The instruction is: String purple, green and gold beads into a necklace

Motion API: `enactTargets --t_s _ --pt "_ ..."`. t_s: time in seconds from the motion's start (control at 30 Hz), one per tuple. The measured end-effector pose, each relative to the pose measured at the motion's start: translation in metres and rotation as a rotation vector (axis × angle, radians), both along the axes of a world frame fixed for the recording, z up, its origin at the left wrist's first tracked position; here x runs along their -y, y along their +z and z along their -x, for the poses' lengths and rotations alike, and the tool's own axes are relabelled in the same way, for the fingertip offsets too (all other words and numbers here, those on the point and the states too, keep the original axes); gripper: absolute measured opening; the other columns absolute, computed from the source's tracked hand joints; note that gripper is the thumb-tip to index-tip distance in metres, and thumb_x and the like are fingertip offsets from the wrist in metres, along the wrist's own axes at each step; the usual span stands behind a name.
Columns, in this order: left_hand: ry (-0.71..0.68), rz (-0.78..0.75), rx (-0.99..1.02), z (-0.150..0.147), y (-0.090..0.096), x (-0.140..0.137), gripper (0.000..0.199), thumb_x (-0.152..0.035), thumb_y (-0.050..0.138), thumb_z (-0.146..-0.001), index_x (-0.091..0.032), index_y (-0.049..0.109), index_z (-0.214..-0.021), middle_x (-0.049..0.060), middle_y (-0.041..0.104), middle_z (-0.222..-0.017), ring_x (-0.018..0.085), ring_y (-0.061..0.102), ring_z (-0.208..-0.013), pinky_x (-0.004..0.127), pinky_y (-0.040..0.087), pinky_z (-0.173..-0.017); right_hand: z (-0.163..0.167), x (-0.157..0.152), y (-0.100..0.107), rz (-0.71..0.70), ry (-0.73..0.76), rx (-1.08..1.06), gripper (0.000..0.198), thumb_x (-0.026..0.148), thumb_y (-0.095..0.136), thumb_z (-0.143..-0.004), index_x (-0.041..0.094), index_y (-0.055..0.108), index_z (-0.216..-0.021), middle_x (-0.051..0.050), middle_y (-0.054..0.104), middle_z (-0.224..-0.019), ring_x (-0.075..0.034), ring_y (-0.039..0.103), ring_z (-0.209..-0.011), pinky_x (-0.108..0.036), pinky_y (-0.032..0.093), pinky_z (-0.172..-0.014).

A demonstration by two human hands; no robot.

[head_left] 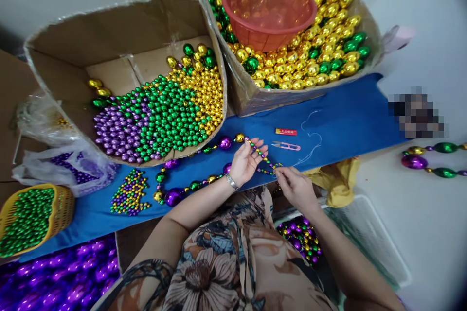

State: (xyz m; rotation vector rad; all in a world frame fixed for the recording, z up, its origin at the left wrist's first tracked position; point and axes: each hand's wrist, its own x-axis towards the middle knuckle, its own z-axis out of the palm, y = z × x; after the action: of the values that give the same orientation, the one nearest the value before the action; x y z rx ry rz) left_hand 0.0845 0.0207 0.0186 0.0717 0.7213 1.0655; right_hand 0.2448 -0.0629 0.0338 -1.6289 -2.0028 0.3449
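A bead necklace of large and small purple, green and gold beads lies looped on the blue cloth. Its thinner end, made of small beads, runs across the upturned palm of my left hand, held under the thumb with the fingers half curled. Closed in a pinch, my right hand grips the strand's end, where the beads come together; any knot there is too small to see. Beyond my hands, pink thread snips and a red lighter rest beside a loose thread.
Two cardboard boxes of beads stand behind, one bearing a red basket. Small mixed beads lie at left near a yellow basket. A white crate sits low at right. Another necklace hangs at far right.
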Motion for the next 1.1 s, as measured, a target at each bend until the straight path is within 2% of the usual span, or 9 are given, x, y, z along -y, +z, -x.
enactTargets --t_s 0.17,0.27,0.4,0.53,0.77,0.87,0.93,1.0,1.1 --pt "0.020 -0.089 -0.110 -0.001 -0.004 0.001 0.024 -0.038 0.061 -0.093 -0.015 0.069 -0.098 0.008 0.073 -0.100 0.016 0.072 -0.085 0.036 0.050 -0.095 0.004 0.001 0.004 -0.215 -0.059 0.440 0.019 0.024 0.051 -0.097 0.020 0.068 -0.092 -0.001 0.063 -0.071 -0.012 0.055 -0.061 -0.024 0.034 -0.056" --pt "0.012 -0.091 -0.123 0.000 -0.001 0.000 0.025 -0.038 0.064 -0.091 -0.016 0.069 -0.100 0.007 0.073 -0.100 0.016 0.072 -0.084 0.036 0.050 -0.093 0.006 0.000 0.001 -0.244 -0.087 0.584 0.019 0.021 0.050 -0.097 0.020 0.067 -0.090 -0.002 0.058 -0.067 -0.013 0.054 -0.062 -0.026 0.032 -0.058" --pt "-0.027 -0.048 -0.070 0.006 0.004 -0.003 0.023 -0.037 0.059 -0.094 -0.017 0.069 -0.099 0.006 0.073 -0.095 0.016 0.071 -0.085 0.034 0.052 -0.090 0.003 -0.004 -0.012 -0.184 -0.080 0.487 0.021 0.020 0.045 -0.098 0.018 0.066 -0.100 -0.005 0.063 -0.077 -0.016 0.058 -0.069 -0.026 0.039 -0.064" --pt "-0.081 0.033 -0.040 0.011 0.008 -0.008 0.031 -0.042 0.053 -0.096 -0.016 0.070 -0.096 0.008 0.073 -0.096 0.018 0.071 -0.088 0.035 0.051 -0.093 -0.004 -0.008 -0.028 -0.108 -0.051 0.404 0.029 0.014 0.043 -0.095 0.017 0.064 -0.115 -0.008 0.066 -0.088 -0.019 0.061 -0.076 -0.028 0.045 -0.069" --pt "-0.187 0.040 -0.106 0.020 0.007 -0.012 0.040 -0.046 0.050 -0.096 -0.013 0.072 -0.095 0.013 0.074 -0.101 0.020 0.070 -0.093 0.034 0.051 -0.093 -0.007 -0.017 -0.041 -0.140 -0.035 0.368 0.026 0.020 0.044 -0.098 0.017 0.068 -0.108 -0.007 0.066 -0.085 -0.016 0.060 -0.071 -0.025 0.045 -0.067" --pt "-0.246 -0.086 -0.383 0.034 0.003 -0.002 0.035 -0.047 0.064 -0.088 -0.014 0.073 -0.094 0.012 0.074 -0.097 0.022 0.069 -0.092 0.035 0.052 -0.092 -0.010 -0.020 -0.043 -0.161 -0.048 0.301 0.025 0.026 0.045 -0.100 0.017 0.068 -0.104 -0.005 0.067 -0.085 -0.014 0.060 -0.070 -0.023 0.045 -0.065" --pt "-0.191 -0.263 -0.647 0.045 0.003 0.003 0.028 -0.041 0.074 -0.081 -0.017 0.074 -0.095 0.009 0.073 -0.094 0.022 0.067 -0.094 0.036 0.050 -0.094 -0.012 -0.021 -0.043 -0.147 -0.049 0.271 0.026 0.028 0.045 -0.100 0.018 0.068 -0.104 -0.005 0.067 -0.086 -0.014 0.061 -0.072 -0.023 0.046 -0.065" --pt "-0.081 -0.448 -0.832 0.055 0.010 0.003 0.027 -0.033 0.080 -0.074 -0.022 0.074 -0.099 0.008 0.072 -0.103 0.024 0.063 -0.108 0.038 0.046 -0.103 -0.014 -0.021 -0.044 -0.115 -0.043 0.249 0.027 0.029 0.044 -0.100 0.019 0.069 -0.104 -0.005 0.067 -0.086 -0.014 0.062 -0.073 -0.023 0.046 -0.067" --pt "-0.005 -0.592 -0.825 0.063 0.027 -0.011 0.042 -0.014 0.086 -0.063 -0.025 0.074 -0.102 0.008 0.064 -0.129 0.028 0.042 -0.139 0.039 0.031 -0.118 -0.016 -0.022 -0.045 -0.089 -0.029 0.232 0.029 0.031 0.043 -0.101 0.020 0.069 -0.106 -0.006 0.068 -0.087 -0.014 0.064 -0.074 -0.024 0.047 -0.069"
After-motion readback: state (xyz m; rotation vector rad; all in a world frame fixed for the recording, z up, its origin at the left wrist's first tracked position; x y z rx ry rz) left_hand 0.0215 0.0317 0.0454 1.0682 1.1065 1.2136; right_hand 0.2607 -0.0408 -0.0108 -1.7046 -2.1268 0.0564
